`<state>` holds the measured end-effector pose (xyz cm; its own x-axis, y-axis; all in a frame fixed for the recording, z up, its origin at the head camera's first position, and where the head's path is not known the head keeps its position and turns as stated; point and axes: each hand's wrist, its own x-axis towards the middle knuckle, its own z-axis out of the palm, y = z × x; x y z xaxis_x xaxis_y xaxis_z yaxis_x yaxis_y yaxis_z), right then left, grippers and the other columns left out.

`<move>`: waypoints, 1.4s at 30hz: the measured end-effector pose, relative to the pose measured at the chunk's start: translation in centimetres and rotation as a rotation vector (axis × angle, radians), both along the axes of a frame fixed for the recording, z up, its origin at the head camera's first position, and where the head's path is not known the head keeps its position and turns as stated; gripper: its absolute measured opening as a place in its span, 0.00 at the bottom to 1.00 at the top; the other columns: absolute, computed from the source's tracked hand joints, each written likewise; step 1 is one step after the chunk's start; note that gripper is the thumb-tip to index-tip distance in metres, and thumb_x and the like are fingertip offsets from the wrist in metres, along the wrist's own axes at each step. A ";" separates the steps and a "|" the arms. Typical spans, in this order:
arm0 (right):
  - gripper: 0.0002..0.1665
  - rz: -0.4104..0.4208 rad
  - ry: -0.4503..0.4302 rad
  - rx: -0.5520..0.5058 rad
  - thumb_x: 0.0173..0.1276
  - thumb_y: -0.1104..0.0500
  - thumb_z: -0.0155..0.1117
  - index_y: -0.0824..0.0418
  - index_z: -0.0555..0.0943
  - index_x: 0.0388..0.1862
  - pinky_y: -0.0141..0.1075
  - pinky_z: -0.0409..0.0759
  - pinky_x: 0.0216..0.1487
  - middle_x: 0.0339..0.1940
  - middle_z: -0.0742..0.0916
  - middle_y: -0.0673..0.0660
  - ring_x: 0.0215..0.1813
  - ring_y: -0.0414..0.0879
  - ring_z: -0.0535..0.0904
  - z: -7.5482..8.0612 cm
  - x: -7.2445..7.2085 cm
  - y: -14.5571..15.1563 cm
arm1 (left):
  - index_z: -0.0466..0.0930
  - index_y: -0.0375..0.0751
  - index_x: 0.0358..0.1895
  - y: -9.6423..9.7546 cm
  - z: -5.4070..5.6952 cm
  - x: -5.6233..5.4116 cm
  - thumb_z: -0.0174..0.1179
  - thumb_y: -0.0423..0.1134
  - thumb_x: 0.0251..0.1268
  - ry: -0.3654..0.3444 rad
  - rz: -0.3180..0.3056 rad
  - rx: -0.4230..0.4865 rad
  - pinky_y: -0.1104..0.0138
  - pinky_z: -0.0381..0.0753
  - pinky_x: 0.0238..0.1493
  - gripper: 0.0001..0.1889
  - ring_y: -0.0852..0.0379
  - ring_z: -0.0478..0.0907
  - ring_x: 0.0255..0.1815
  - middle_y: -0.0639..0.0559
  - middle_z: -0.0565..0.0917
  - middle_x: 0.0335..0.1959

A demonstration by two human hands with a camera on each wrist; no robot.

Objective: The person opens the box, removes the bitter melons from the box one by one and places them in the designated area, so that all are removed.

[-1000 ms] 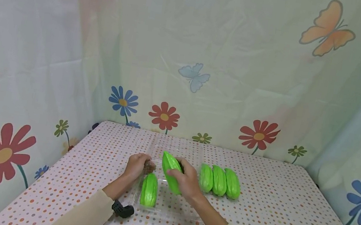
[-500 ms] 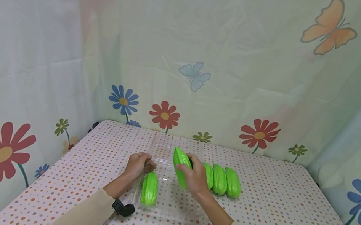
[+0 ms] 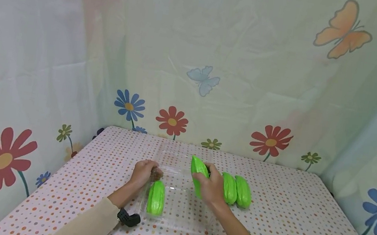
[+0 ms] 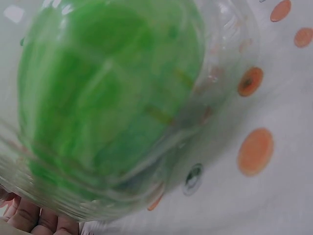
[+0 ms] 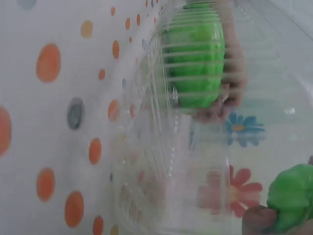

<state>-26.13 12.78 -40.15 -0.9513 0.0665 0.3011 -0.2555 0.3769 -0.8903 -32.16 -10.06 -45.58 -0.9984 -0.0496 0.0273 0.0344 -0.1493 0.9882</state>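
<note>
A clear plastic clamshell container [image 3: 183, 209] lies with its lid [image 3: 183, 155] folded back. One green ridged gourd [image 3: 156, 198] lies lengthwise along the container's left side. With curled fingers, my left hand [image 3: 143, 172] grips the container's left edge near the fold; its fingertips [image 4: 44, 220] show below the plastic in the left wrist view. My right hand [image 3: 214, 187] holds another green gourd [image 3: 198, 173], tilted, over the container's right side, thumb across it. In the right wrist view this gourd [image 5: 293, 193] is at the lower right corner.
To the right of my right hand, two more green gourds [image 3: 229, 189] [image 3: 243, 192] lie side by side on the dotted tablecloth [image 3: 290, 216]. Curtains with printed flowers and butterflies [image 3: 200, 35] enclose the table's back and sides.
My right hand has carried its gourd rightward from above the container's middle to its right side, and it now covers the leftmost gourd of the row. The left hand stays put.
</note>
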 end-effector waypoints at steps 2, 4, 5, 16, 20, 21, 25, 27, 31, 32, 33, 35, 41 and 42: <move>0.28 -0.017 -0.004 0.018 0.63 0.58 0.66 0.67 0.75 0.61 0.36 0.79 0.37 0.44 0.83 0.63 0.40 0.50 0.77 0.0 -0.1 0.3 | 0.76 0.21 0.43 0.0 -0.1 0.0 0.50 0.32 0.75 -0.001 -0.004 -0.008 0.64 0.85 0.34 0.12 0.56 0.84 0.28 0.48 0.84 0.24; 0.29 -0.031 -0.019 0.035 0.64 0.56 0.66 0.66 0.74 0.62 0.36 0.78 0.39 0.46 0.83 0.63 0.42 0.51 0.77 0.1 -0.2 0.6 | 0.75 0.19 0.47 0.0 -0.1 0.0 0.49 0.33 0.75 -0.008 -0.004 -0.016 0.64 0.86 0.35 0.14 0.56 0.85 0.28 0.48 0.85 0.24; 0.30 -0.037 -0.032 0.038 0.64 0.56 0.66 0.66 0.74 0.63 0.37 0.78 0.40 0.47 0.83 0.63 0.44 0.51 0.77 0.2 -0.2 0.8 | 0.75 0.19 0.48 0.0 -0.1 0.0 0.49 0.33 0.75 -0.013 -0.004 -0.018 0.64 0.86 0.35 0.15 0.56 0.85 0.29 0.48 0.85 0.25; 0.32 -0.102 -0.082 0.045 0.67 0.54 0.66 0.64 0.73 0.67 0.45 0.77 0.53 0.58 0.81 0.64 0.55 0.55 0.77 0.8 -0.6 2.0 | 0.75 0.21 0.46 -0.1 -0.2 -0.1 0.50 0.34 0.75 -0.014 -0.007 -0.018 0.64 0.86 0.35 0.14 0.57 0.85 0.29 0.48 0.86 0.25; 0.31 -0.130 -0.064 0.048 0.67 0.56 0.67 0.65 0.74 0.66 0.43 0.75 0.52 0.56 0.81 0.64 0.54 0.55 0.76 1.0 -0.9 2.8 | 0.76 0.23 0.45 0.0 -0.3 -0.1 0.50 0.34 0.76 -0.015 -0.003 -0.019 0.64 0.85 0.35 0.13 0.57 0.85 0.29 0.48 0.86 0.25; 0.31 -0.138 -0.058 0.052 0.66 0.56 0.67 0.65 0.74 0.66 0.42 0.75 0.51 0.56 0.81 0.64 0.53 0.55 0.76 1.0 -1.0 3.0 | 0.76 0.24 0.44 0.0 -0.3 -0.1 0.51 0.34 0.76 -0.014 -0.001 -0.018 0.64 0.85 0.35 0.12 0.57 0.85 0.29 0.48 0.86 0.25; 0.31 -0.174 -0.041 0.074 0.67 0.56 0.67 0.66 0.74 0.66 0.41 0.76 0.48 0.53 0.80 0.65 0.51 0.55 0.76 1.0 -1.4 4.0 | 0.76 0.22 0.44 0.1 -0.1 -0.1 0.50 0.33 0.76 -0.002 0.000 -0.025 0.63 0.86 0.34 0.12 0.56 0.85 0.28 0.48 0.85 0.24; 0.31 -0.200 -0.034 0.085 0.67 0.56 0.67 0.67 0.74 0.66 0.40 0.75 0.47 0.52 0.80 0.64 0.50 0.55 0.76 0.9 -1.6 4.6 | 0.76 0.23 0.42 0.1 0.0 -0.2 0.50 0.33 0.76 -0.005 -0.004 -0.019 0.63 0.85 0.33 0.12 0.57 0.84 0.27 0.48 0.85 0.23; 0.32 -0.231 -0.048 0.092 0.69 0.54 0.65 0.67 0.72 0.68 0.38 0.75 0.45 0.52 0.80 0.64 0.50 0.55 0.77 0.9 -1.8 6.2 | 0.76 0.22 0.42 0.1 0.0 -0.3 0.50 0.32 0.74 -0.013 -0.004 -0.006 0.64 0.85 0.33 0.12 0.56 0.84 0.27 0.48 0.85 0.23; 0.32 -0.242 -0.055 0.090 0.69 0.54 0.65 0.67 0.72 0.68 0.38 0.76 0.46 0.52 0.79 0.64 0.51 0.55 0.76 0.9 -1.9 6.5 | 0.76 0.21 0.43 0.1 0.0 -0.4 0.50 0.32 0.74 -0.010 0.002 -0.003 0.65 0.85 0.33 0.12 0.57 0.84 0.27 0.49 0.85 0.22; 0.33 -0.253 -0.066 0.092 0.69 0.54 0.65 0.67 0.71 0.69 0.38 0.76 0.46 0.53 0.79 0.65 0.52 0.56 0.77 0.9 -1.9 6.9 | 0.75 0.20 0.44 0.2 0.0 -0.4 0.50 0.32 0.74 -0.004 0.006 -0.007 0.65 0.85 0.33 0.13 0.57 0.84 0.26 0.49 0.85 0.22; 0.34 -0.273 -0.087 0.086 0.70 0.53 0.64 0.67 0.70 0.70 0.41 0.76 0.48 0.56 0.79 0.65 0.54 0.56 0.76 0.8 -2.0 7.5 | 0.76 0.19 0.45 0.2 0.0 -0.4 0.50 0.32 0.74 -0.004 0.014 -0.017 0.65 0.86 0.33 0.14 0.57 0.84 0.26 0.49 0.86 0.22; 0.36 -0.327 -0.108 0.077 0.70 0.54 0.64 0.68 0.68 0.72 0.52 0.71 0.60 0.65 0.76 0.68 0.61 0.60 0.72 0.5 -2.3 9.3 | 0.78 0.19 0.45 0.2 -0.2 -0.4 0.49 0.32 0.74 0.003 0.018 -0.028 0.65 0.84 0.31 0.14 0.57 0.84 0.25 0.49 0.86 0.21; 0.36 -0.333 -0.110 0.081 0.70 0.55 0.64 0.68 0.67 0.73 0.54 0.70 0.61 0.66 0.75 0.68 0.62 0.61 0.71 0.5 -2.4 9.6 | 0.78 0.20 0.43 0.2 -0.3 -0.4 0.49 0.32 0.74 0.005 0.020 -0.025 0.65 0.84 0.31 0.14 0.57 0.84 0.25 0.49 0.85 0.21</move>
